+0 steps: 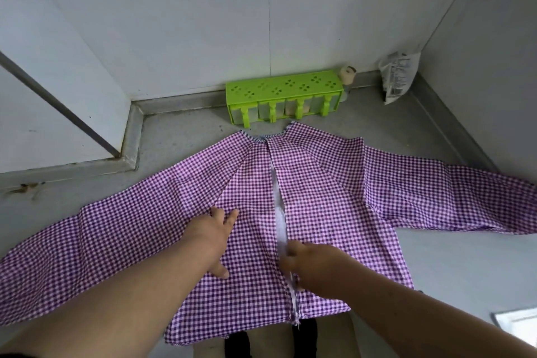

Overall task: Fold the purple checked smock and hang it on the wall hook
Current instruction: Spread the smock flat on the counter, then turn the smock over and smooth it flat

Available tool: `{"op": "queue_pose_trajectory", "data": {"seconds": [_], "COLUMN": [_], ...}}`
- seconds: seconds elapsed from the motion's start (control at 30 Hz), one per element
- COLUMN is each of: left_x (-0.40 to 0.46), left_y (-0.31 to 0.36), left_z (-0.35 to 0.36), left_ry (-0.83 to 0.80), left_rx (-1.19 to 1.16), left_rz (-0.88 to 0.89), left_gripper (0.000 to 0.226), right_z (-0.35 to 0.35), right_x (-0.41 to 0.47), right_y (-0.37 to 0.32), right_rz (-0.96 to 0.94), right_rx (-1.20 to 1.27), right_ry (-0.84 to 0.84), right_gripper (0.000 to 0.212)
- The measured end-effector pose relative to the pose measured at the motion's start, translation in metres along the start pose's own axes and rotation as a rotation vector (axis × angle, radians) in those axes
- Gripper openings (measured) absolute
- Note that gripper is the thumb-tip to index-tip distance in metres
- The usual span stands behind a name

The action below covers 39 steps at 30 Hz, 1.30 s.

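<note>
The purple checked smock [319, 197] lies spread flat on a grey counter [436, 256], collar towards the wall, both sleeves stretched out to the sides. A white-lined opening runs down its middle. My left hand [216, 232] presses flat on the left panel with straight fingers. My right hand [312, 264] rests at the edge of the central opening, blurred; its fingers look curled at the white strip, but whether they pinch it I cannot tell. No wall hook is in view.
A green spice rack [283, 96] with small jars stands against the back wall just beyond the collar. A cork-topped bottle [347, 74] and a white packet [398, 78] sit in the back right corner. Walls close off the left, back and right.
</note>
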<state>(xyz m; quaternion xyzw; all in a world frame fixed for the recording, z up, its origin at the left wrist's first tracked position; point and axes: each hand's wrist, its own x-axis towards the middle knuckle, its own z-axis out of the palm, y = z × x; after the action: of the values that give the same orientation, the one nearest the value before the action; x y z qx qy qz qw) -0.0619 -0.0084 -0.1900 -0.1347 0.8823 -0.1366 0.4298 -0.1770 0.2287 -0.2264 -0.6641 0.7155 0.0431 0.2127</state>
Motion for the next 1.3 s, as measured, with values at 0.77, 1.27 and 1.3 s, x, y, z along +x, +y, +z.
{"op": "queue_pose_trajectory", "data": {"seconds": [0.77, 1.27, 1.3], "left_x": [0.031, 0.133, 0.132], "left_y": [-0.055, -0.098, -0.097], "left_z": [-0.038, -0.034, -0.034], "left_ry": [0.298, 0.288, 0.284], "left_rx": [-0.449, -1.075, -1.075], "left_rz": [0.048, -0.352, -0.358], "left_gripper": [0.045, 0.097, 0.091], "right_z": [-0.063, -0.087, -0.087], "right_x": [0.035, 0.057, 0.061], "right_y": [0.098, 0.182, 0.188], "right_rz": [0.585, 0.794, 0.813], "right_rx": [0.227, 0.302, 0.324], "right_ry": [0.115, 0.198, 0.160], "right_gripper": [0.077, 0.073, 0.083]}}
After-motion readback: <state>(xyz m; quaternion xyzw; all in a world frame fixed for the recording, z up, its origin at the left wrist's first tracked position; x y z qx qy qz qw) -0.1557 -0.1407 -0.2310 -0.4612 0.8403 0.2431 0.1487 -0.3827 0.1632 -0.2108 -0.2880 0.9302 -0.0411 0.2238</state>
